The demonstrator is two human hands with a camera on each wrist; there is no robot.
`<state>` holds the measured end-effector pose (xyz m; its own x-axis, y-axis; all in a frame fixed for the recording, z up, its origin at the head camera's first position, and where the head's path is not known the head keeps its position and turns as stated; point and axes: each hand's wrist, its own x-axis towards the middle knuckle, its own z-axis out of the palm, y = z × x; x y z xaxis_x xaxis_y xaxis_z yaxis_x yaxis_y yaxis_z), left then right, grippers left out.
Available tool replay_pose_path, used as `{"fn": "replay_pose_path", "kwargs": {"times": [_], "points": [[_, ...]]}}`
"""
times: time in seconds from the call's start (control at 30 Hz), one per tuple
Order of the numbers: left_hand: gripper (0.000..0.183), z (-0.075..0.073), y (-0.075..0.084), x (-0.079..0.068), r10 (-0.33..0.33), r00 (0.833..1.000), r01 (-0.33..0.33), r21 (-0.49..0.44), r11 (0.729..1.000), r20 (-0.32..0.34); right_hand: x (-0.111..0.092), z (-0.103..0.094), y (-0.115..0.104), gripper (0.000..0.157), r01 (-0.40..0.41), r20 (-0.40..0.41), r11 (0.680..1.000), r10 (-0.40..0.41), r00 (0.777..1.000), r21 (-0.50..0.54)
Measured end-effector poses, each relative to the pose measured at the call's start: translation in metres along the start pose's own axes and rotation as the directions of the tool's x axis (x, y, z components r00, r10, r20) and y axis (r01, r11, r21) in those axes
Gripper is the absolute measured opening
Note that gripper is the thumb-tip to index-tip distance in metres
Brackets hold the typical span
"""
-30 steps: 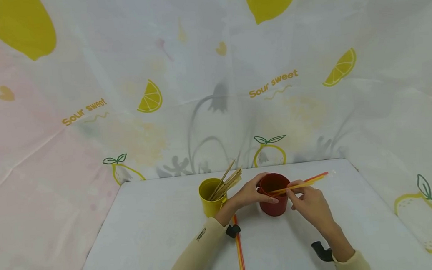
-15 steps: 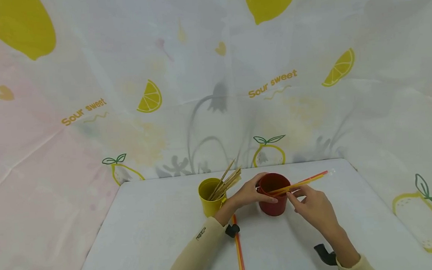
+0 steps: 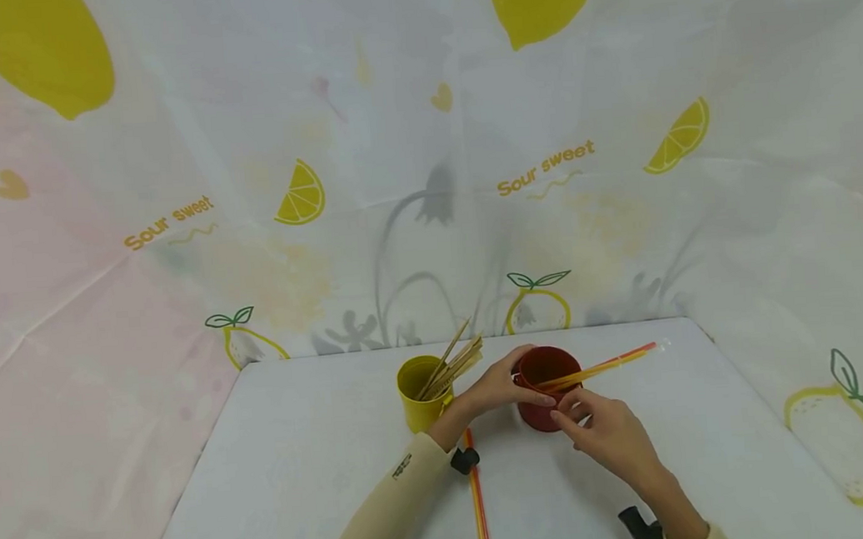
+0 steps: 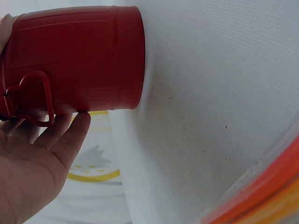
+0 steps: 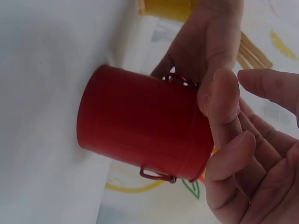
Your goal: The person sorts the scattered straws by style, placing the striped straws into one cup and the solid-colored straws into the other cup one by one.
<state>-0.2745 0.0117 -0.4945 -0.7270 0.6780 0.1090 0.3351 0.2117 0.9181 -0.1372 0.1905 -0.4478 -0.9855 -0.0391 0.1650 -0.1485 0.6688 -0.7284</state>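
My left hand grips a red metal cup at its left side, thumb across the front by the rim. In the left wrist view the cup shows a small wire handle near my fingers. Red and orange straws lean out of the cup to the right, with clear film at their far end. In front of the cup is my right hand, fingers bent loosely and holding nothing. The right wrist view shows its thumb and fingertips apart, close to the cup.
Left of the red cup stands a yellow cup with several thin wooden sticks. More red and orange straws lie lengthwise on the white table, below my left forearm. A lemon-print cloth hangs behind.
My right hand has let go of the straws and moved down and left to the cup's front. The straws stay leaning in the cup; my left hand has not moved.
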Motion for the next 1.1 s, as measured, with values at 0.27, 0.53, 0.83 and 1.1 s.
{"fn": "replay_pose_path", "kwargs": {"times": [0.27,0.53,0.83,1.1], "points": [[0.074,0.0,0.001,-0.001,0.0,1.0,0.0,0.01,1.0,-0.001,-0.006,0.02,0.004,0.012,0.05,0.14,0.999,-0.052,0.989,0.022],[0.073,0.0,-0.001,-0.001,-0.002,1.0,0.002,0.009,1.0,0.01,-0.01,0.036,0.002,0.02,0.062,0.331,0.997,-0.074,0.941,0.048],[0.073,-0.001,-0.002,-0.001,0.001,1.0,-0.001,-0.014,1.0,0.026,-0.011,0.053,-0.004,0.026,-0.024,0.502,0.999,0.038,0.864,-0.034],[0.075,-0.001,-0.002,-0.001,-0.004,1.0,0.004,-0.005,1.0,0.018,-0.014,0.067,-0.013,0.026,0.031,0.559,0.999,-0.003,0.829,-0.041]]}}
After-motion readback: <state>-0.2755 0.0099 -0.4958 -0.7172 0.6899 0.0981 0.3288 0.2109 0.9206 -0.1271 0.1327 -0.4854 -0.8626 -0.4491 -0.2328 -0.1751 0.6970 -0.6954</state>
